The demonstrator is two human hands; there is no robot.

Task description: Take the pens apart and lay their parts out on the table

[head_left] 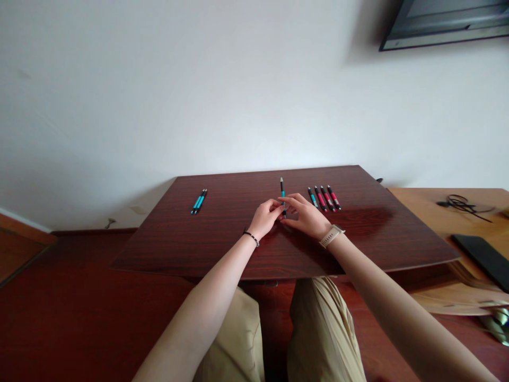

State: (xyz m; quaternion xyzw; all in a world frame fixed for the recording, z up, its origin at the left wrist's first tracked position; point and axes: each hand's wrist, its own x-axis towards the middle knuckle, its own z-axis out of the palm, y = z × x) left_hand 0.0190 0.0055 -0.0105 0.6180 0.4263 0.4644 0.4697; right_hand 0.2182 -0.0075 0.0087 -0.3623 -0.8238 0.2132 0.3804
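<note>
Dark wood surface (pixel 222 249), rectangular, set against a white wall.
Left hand (pixel 265 217): fingers pinched narrow on the lower end of the teal pen (pixel 282 192); beaded bracelet at the wrist.
Right hand (pixel 305 216): fingers curled close, fingertips at the same lower end of the pen; grip or mere touch cannot be told. Pale watch (pixel 331 235) at the wrist.
Teal pen: near surface centre, pointing to 12 o'clock, upper half clear of both hands.
Row of four pens (pixel 324 198), one teal and three red: just beside the right hand at 2 o'clock.
Pair of teal pens (pixel 199 201): well apart, at 9 o'clock.
Black cable (pixel 461 203) and dark flat slab (pixel 483 259): on the lighter table at 3 o'clock.
</note>
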